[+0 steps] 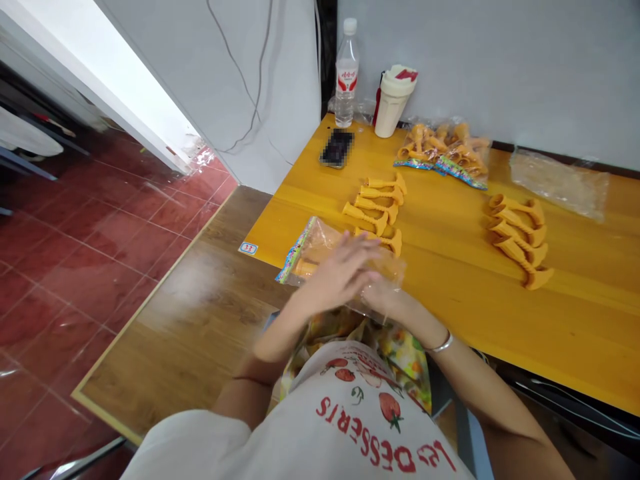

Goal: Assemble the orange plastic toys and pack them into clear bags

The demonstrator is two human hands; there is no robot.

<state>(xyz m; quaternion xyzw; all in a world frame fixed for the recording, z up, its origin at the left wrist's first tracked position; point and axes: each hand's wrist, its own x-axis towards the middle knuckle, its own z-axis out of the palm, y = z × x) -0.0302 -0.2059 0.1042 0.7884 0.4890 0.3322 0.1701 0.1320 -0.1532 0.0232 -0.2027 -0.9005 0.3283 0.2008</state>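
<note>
A clear plastic bag (pixel 325 233) with a colourful printed header lies at the table's near edge, with an orange plastic piece (pixel 305 268) inside it. Over the bag, my left hand (pixel 337 275) has its fingers stretched out, nothing gripped in them. My right hand (pixel 383 293) is at the bag's right end, partly behind the left one; motion blur hides its fingers. Just beyond my hands lie several orange toy hammers (pixel 373 215), laid side by side. A second row of orange toy hammers (pixel 520 233) rests farther right on the table.
Filled bags of orange toys (pixel 463 157) lie at the back of the yellow table (pixel 450 300). A flat clear bag (pixel 560 180) is to their right. A water bottle (pixel 347 77), a cream cup (pixel 395 103) and a phone (pixel 337 148) stand or lie at the back left.
</note>
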